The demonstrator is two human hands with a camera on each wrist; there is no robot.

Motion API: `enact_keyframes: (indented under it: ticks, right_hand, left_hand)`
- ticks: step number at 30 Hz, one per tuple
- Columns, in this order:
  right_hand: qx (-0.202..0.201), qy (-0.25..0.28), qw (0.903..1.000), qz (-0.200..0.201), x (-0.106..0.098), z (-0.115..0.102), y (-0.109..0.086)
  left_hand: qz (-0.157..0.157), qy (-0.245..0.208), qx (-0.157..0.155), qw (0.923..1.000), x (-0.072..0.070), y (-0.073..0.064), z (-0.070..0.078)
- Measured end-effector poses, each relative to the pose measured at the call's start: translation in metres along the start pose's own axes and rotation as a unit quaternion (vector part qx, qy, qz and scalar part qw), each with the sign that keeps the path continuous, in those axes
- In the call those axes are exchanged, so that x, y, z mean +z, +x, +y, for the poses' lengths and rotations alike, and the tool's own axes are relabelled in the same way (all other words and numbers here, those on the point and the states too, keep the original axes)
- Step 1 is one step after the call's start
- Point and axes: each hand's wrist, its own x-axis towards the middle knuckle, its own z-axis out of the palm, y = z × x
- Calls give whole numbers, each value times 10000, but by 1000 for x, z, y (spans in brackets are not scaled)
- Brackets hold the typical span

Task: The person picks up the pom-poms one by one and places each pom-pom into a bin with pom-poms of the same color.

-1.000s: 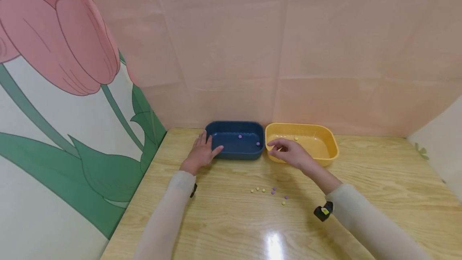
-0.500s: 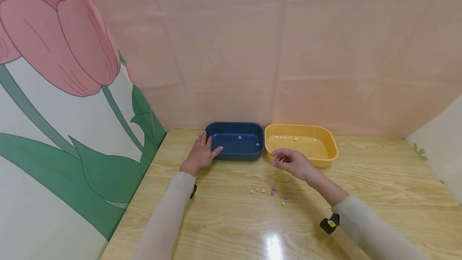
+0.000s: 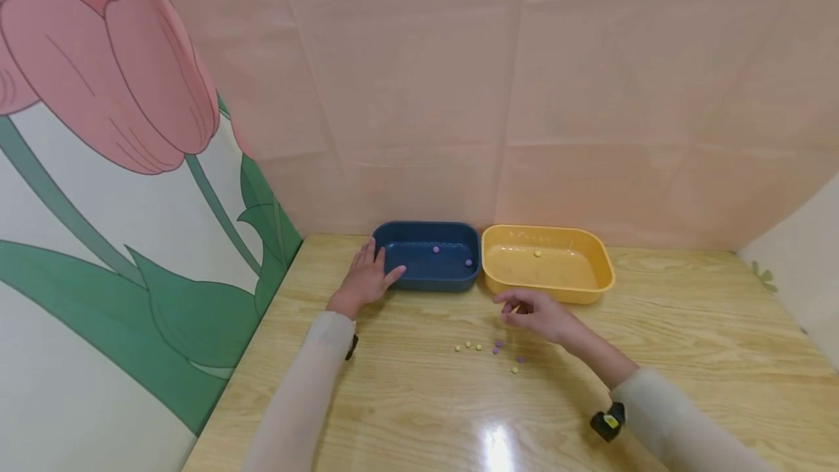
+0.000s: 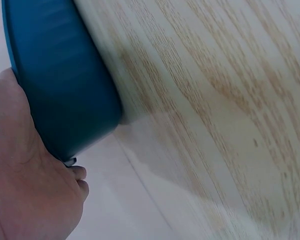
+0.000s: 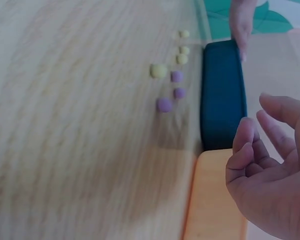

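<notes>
In the head view my left hand (image 3: 367,280) rests at the left end of a dark blue tray (image 3: 426,285), fingers spread and thumb over its front rim. Two purple pellets lie in that tray. My right hand (image 3: 539,314) hovers in front of the yellow tray (image 3: 593,290), over the table. The right wrist view shows its thumb and index finger apart, the other fingers loosely bent, and nothing between them. Nearest to it on the wood lie purple pellets (image 5: 164,105) and yellow pellets (image 5: 159,71), several in all. A single yellow pellet (image 3: 537,253) sits inside the yellow tray.
Both trays stand side by side at the back of the wooden table (image 3: 406,399), against a pink cloth backdrop (image 3: 419,93). A wall with a tulip print (image 3: 131,79) borders the left side. Black wrist cameras hang from both sleeves.
My right hand has moved back from above the yellow tray toward the front, nearer the loose pellets. The left hand, both trays and the pellets have stayed in place.
</notes>
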Motion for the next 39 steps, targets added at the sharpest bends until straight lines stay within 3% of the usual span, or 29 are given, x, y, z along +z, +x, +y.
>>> enact_keyframes:
  ticks: [10,17,24,39]
  right_hand:
    - [-390,-193,9981,-443,9,16,-2]
    - [-307,-623,9960,-563,12,29,-1]
    - [88,-462,9963,-721,15,27,-6]
    - [-211,-722,9951,-637,27,29,-5]
  left_hand:
    - [19,44,-11,10000,0,0,1]
    - [34,34,-20,10000,1,0,0]
    - [1,10,11,10000,0,-1,1]
    - [-85,6,3,10000,-5,-4,3]
